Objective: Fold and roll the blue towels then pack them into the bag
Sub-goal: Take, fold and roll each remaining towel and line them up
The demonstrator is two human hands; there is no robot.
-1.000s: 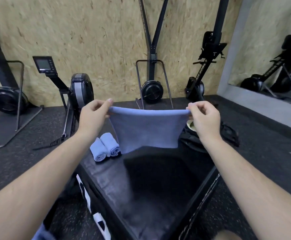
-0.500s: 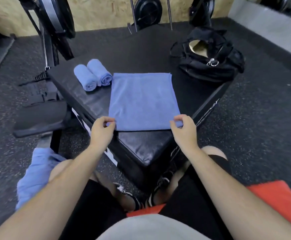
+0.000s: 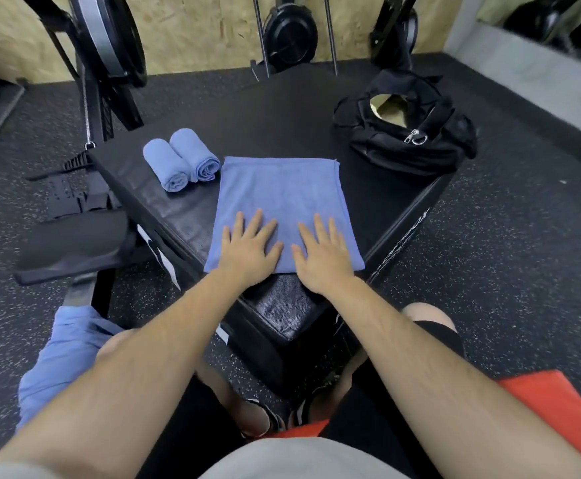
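A folded blue towel [image 3: 282,191] lies flat on the black padded box [image 3: 282,112]. My left hand [image 3: 247,248] and my right hand [image 3: 323,257] press on its near half, palms down, fingers spread, holding nothing. Two rolled blue towels [image 3: 182,159] lie side by side at the box's left, touching each other. The black bag [image 3: 406,146] sits at the box's right corner with its zip open. More blue towel cloth [image 3: 61,357] drapes over my left knee.
Rowing machines [image 3: 109,53] stand along the chipboard wall behind the box. A black seat pad [image 3: 71,247] sticks out at the left. The floor is dark speckled rubber. A red mat [image 3: 558,416] lies at the lower right.
One second ago I held the towel up by its top corners. I laid it flat on the box, let go of the near corners, and now both palms rest on it.
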